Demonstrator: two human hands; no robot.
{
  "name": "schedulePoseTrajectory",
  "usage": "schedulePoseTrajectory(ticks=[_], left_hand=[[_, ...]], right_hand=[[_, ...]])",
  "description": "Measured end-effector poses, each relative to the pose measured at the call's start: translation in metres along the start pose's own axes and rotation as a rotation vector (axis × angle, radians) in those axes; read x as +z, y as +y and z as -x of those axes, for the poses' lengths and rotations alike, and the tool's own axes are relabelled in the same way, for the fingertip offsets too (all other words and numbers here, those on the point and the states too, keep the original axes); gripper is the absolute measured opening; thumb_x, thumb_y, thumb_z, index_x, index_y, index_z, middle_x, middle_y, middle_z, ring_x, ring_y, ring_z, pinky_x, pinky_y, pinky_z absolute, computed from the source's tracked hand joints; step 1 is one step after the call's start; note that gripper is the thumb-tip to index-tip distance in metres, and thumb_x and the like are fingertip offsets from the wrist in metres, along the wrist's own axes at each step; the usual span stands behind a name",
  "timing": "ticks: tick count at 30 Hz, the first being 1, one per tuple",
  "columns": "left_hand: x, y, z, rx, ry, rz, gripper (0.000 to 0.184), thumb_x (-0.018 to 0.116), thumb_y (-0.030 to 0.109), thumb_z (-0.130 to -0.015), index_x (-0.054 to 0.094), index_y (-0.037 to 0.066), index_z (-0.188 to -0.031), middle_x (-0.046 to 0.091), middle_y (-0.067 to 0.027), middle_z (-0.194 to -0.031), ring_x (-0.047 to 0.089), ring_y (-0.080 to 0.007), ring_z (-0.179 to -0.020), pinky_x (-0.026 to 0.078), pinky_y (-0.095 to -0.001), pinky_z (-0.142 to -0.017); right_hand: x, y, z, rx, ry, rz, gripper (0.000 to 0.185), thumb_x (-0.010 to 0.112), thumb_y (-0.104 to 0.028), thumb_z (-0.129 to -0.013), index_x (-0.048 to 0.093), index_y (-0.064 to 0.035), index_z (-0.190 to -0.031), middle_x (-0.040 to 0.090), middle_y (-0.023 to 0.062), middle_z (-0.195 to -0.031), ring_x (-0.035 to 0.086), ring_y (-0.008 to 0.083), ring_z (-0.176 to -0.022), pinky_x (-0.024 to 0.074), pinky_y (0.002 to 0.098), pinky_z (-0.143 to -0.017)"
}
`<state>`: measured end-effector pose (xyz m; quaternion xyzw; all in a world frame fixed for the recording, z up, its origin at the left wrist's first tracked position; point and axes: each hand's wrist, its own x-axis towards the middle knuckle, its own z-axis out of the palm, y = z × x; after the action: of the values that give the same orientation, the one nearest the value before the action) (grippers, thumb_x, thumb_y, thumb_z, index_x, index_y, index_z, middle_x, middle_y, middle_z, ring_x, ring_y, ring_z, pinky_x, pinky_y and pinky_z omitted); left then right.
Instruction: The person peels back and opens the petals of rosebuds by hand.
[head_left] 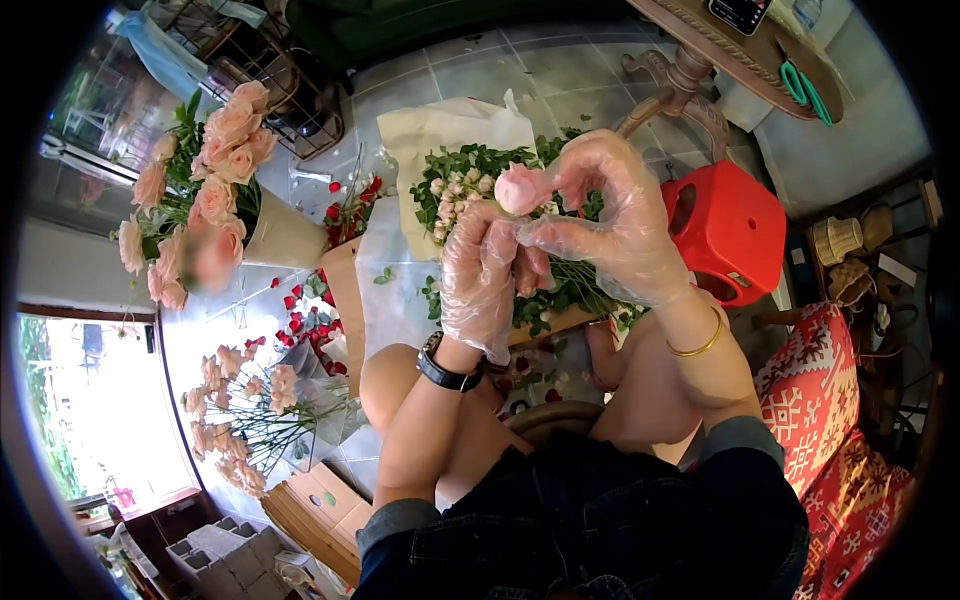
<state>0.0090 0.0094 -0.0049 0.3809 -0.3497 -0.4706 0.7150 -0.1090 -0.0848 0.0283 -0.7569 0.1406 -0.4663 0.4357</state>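
Both my hands wear clear plastic gloves. Just below its bloom, a pink rose (519,189) is held in the closed fingers of my left hand (482,270). My right hand (615,225) is curled at the rose's right side, its fingertips against the outer petals; its thumb reaches toward my left fingers. The rose's stem is mostly hidden by my hands. Beneath them lies a bunch of small pale pink rosebuds (462,192) with green leaves, on cream wrapping paper (405,150).
A vase (285,232) of peach roses stands at left. More pale roses (235,400) lie below it. Red petals (300,320) litter the tiled floor. At right are a red plastic stool (735,230), a patterned red chair (815,400) and a wooden table (690,30) with green-handled scissors (803,90).
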Motion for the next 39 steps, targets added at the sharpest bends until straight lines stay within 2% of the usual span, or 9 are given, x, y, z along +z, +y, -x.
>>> schedulePoseTrajectory(ticks=[4, 9, 14, 21, 25, 28, 30, 37, 39], left_hand=[[0.001, 0.001, 0.000, -0.033, 0.018, -0.014, 0.019, 0.042, 0.023, -0.094, 0.043, 0.004, -0.090, 0.054, -0.0061, -0.065, 0.045, -0.0088, -0.046, 0.043, -0.0206, -0.046], [0.000, -0.002, -0.001, -0.002, 0.012, 0.028, 0.021, 0.042, 0.025, -0.093, 0.043, 0.004, -0.090, 0.054, -0.0059, -0.064, 0.046, -0.0092, -0.046, 0.044, -0.0209, -0.046], [0.005, -0.002, 0.000, -0.067, 0.079, 0.052, 0.021, 0.044, 0.025, -0.093, 0.042, 0.004, -0.088, 0.053, -0.0059, -0.063, 0.046, -0.0093, -0.045, 0.045, -0.0212, -0.045], [0.009, 0.000, 0.003, -0.166, 0.079, 0.121, 0.024, 0.043, 0.028, -0.093, 0.044, 0.005, -0.086, 0.051, -0.0051, -0.062, 0.044, -0.0093, -0.046, 0.046, -0.0225, -0.047], [0.012, 0.009, 0.005, -0.210, 0.027, 0.151, 0.027, 0.042, 0.031, -0.093, 0.044, 0.005, -0.087, 0.051, -0.0051, -0.062, 0.043, -0.0095, -0.046, 0.047, -0.0239, -0.049], [0.014, 0.009, 0.007, -0.204, 0.005, 0.191, 0.033, 0.046, 0.033, -0.092, 0.046, 0.006, -0.112, 0.046, -0.0008, -0.060, 0.039, -0.0086, -0.046, 0.043, -0.0247, -0.049], [0.012, 0.009, 0.006, -0.209, -0.030, 0.220, 0.029, 0.043, 0.033, -0.093, 0.044, 0.004, -0.087, 0.049, -0.0047, -0.060, 0.042, -0.0096, -0.045, 0.047, -0.0250, -0.050], [0.002, 0.016, 0.001, -0.177, 0.022, 0.215, 0.028, 0.046, 0.036, -0.091, 0.042, 0.010, -0.079, 0.040, 0.0002, -0.057, 0.037, -0.0079, -0.045, 0.041, -0.0257, -0.047], [0.003, 0.014, 0.001, -0.081, 0.057, 0.190, 0.026, 0.046, 0.034, -0.091, 0.045, 0.008, -0.083, 0.042, -0.0001, -0.058, 0.038, -0.0079, -0.046, 0.043, -0.0259, -0.049]], right_hand=[[0.003, 0.000, 0.000, -0.001, -0.059, 0.062, 0.032, 0.076, -0.016, -0.065, 0.054, -0.0070, -0.086, 0.051, 0.0011, -0.082, 0.046, 0.0111, -0.070, 0.0395, 0.0236, -0.062], [0.005, 0.004, 0.002, 0.077, 0.155, -0.116, 0.039, 0.078, -0.019, -0.064, 0.051, -0.0070, -0.090, 0.051, -0.0001, -0.087, 0.049, 0.0103, -0.078, 0.0415, 0.0236, -0.064], [0.004, -0.006, -0.002, -0.099, -0.071, 0.110, 0.022, 0.073, -0.011, -0.067, 0.060, -0.0067, -0.084, 0.054, 0.0044, -0.088, 0.053, 0.0160, -0.078, 0.0426, 0.0253, -0.064], [0.003, -0.002, 0.003, 0.024, -0.096, 0.106, 0.014, 0.070, -0.006, -0.070, 0.061, -0.0033, -0.080, 0.053, 0.0055, -0.088, 0.054, 0.0152, -0.077, 0.0433, 0.0256, -0.067], [0.001, 0.009, 0.002, 0.051, -0.107, -0.234, 0.010, 0.068, -0.001, -0.071, 0.061, -0.0019, -0.078, 0.054, 0.0058, -0.087, 0.055, 0.0133, -0.077, 0.0430, 0.0255, -0.070], [0.001, 0.009, 0.003, 0.080, -0.100, -0.400, 0.009, 0.068, 0.000, -0.071, 0.062, -0.0015, -0.077, 0.054, 0.0060, -0.086, 0.054, 0.0133, -0.077, 0.0429, 0.0251, -0.070], [0.001, 0.008, 0.003, 0.120, -0.092, -0.447, 0.008, 0.068, 0.001, -0.071, 0.062, -0.0014, -0.076, 0.054, 0.0061, -0.085, 0.054, 0.0137, -0.077, 0.0430, 0.0250, -0.070], [-0.012, 0.011, -0.004, 0.139, 0.029, -0.548, 0.007, 0.067, 0.002, -0.071, 0.061, -0.0004, -0.074, 0.055, 0.0042, -0.082, 0.053, 0.0112, -0.077, 0.0436, 0.0239, -0.071], [-0.011, 0.004, -0.008, 0.239, 0.062, -0.264, 0.009, 0.069, -0.003, -0.070, 0.062, -0.0017, -0.075, 0.056, 0.0032, -0.083, 0.051, 0.0104, -0.074, 0.0424, 0.0231, -0.068]])
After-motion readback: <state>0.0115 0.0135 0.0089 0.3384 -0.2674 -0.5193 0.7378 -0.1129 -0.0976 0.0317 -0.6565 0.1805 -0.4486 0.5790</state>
